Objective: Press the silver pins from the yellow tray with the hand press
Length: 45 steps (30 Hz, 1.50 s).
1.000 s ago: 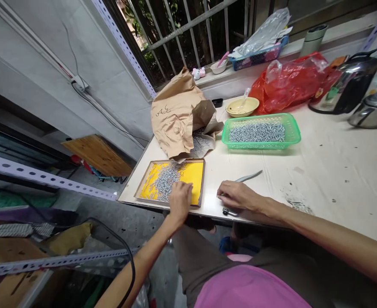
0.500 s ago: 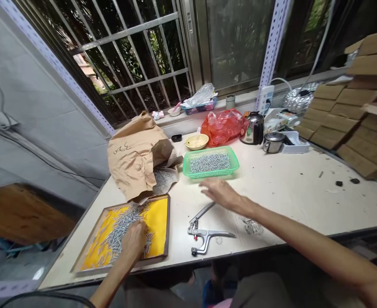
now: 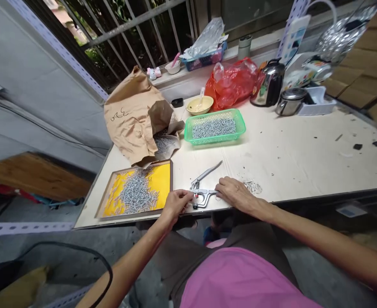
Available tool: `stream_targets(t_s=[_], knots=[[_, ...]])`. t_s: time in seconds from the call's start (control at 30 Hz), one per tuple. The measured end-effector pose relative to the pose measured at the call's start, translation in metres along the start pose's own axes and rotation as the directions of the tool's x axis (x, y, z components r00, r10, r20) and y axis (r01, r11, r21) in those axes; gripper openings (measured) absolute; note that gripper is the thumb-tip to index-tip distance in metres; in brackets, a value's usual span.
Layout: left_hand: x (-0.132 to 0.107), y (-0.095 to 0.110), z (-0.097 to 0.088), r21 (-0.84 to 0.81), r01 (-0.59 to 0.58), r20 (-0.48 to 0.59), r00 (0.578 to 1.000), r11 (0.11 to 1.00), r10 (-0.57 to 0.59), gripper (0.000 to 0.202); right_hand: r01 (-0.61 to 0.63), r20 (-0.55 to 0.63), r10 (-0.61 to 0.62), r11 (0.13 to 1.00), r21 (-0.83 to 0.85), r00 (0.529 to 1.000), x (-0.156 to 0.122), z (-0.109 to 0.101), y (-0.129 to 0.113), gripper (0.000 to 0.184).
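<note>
Metal snap pliers lie near the front edge of the pale table. My right hand rests over the pliers' lower handle, fingers curled on it. My left hand is at the pliers' jaw end, fingers pinched together; what they hold is too small to make out. Left of it sits a yellow tray in a wooden frame, holding a heap of small silver metal pieces.
A green basket of the same metal pieces stands farther back, beside a torn brown paper bag. A yellow bowl, red plastic bag, kettle and pot line the back. Cardboard boxes stack at right.
My left hand left the yellow tray and moved right to the pliers' jaws. My right hand came back from near the green basket onto the pliers' handle. The view tilted down.
</note>
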<state>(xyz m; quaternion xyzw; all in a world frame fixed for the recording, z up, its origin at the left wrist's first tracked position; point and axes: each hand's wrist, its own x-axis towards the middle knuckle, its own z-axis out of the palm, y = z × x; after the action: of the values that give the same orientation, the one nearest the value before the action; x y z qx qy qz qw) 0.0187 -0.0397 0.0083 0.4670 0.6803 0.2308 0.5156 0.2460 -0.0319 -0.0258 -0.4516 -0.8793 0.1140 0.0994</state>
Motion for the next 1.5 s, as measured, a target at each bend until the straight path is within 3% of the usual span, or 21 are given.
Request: stream_targets(t_s=[0.23,0.57,0.7,0.83,0.9,1.0,1.1,1.23,1.4,1.43,1.5], knots=[[0.007,-0.021,0.009,0.012,0.002,-0.042,0.999,1.000,-0.001,0.039,0.013,-0.066,-0.017,0.998,-0.058,0.998,-0.002,0.012,0.001,0.015],[0.012,-0.014,0.008,0.235,0.040,0.020,0.999,0.971,-0.046,0.032,0.000,-0.085,-0.005,0.998,-0.059,0.996,-0.001,0.016,0.002,0.010],[0.013,-0.010,0.006,0.256,0.068,0.094,0.991,0.964,-0.095,0.029,-0.021,-0.075,0.016,0.998,-0.059,0.997,-0.002,0.016,-0.001,0.013],[0.010,-0.008,0.008,0.246,0.089,0.094,0.989,0.965,-0.115,0.025,-0.016,-0.020,0.016,1.000,0.001,1.000,-0.002,0.006,0.002,0.017],[0.009,-0.008,0.009,0.237,0.097,0.085,0.989,0.967,-0.120,0.024,0.010,-0.013,-0.010,1.000,0.024,1.000,0.002,0.001,0.010,0.034],[0.008,-0.010,0.009,0.219,0.102,0.068,0.990,0.970,-0.120,0.025,0.026,0.002,-0.026,1.000,-0.001,1.000,0.015,-0.003,0.029,0.085],[0.008,-0.011,0.010,0.213,0.106,0.048,0.992,0.971,-0.119,0.024,0.062,0.076,-0.060,0.998,-0.024,0.995,0.030,-0.007,0.042,0.104],[0.008,-0.011,0.011,0.233,0.098,0.050,0.992,0.968,-0.112,0.027,0.091,0.135,-0.081,0.994,-0.064,0.988,0.041,-0.017,0.040,0.097],[0.004,-0.011,0.009,0.342,0.118,0.041,0.989,0.932,-0.140,0.034,0.073,0.177,-0.054,0.992,-0.106,0.983,0.037,-0.028,0.027,0.062],[0.002,-0.010,0.008,0.399,0.084,0.019,0.995,0.913,-0.100,0.033,0.071,0.179,-0.052,0.992,-0.102,0.982,0.035,-0.029,0.025,0.054],[-0.001,-0.008,0.010,0.538,-0.064,-0.034,0.995,0.840,0.098,0.028,0.068,0.181,-0.050,0.994,-0.091,0.982,0.031,-0.032,0.021,0.041]])
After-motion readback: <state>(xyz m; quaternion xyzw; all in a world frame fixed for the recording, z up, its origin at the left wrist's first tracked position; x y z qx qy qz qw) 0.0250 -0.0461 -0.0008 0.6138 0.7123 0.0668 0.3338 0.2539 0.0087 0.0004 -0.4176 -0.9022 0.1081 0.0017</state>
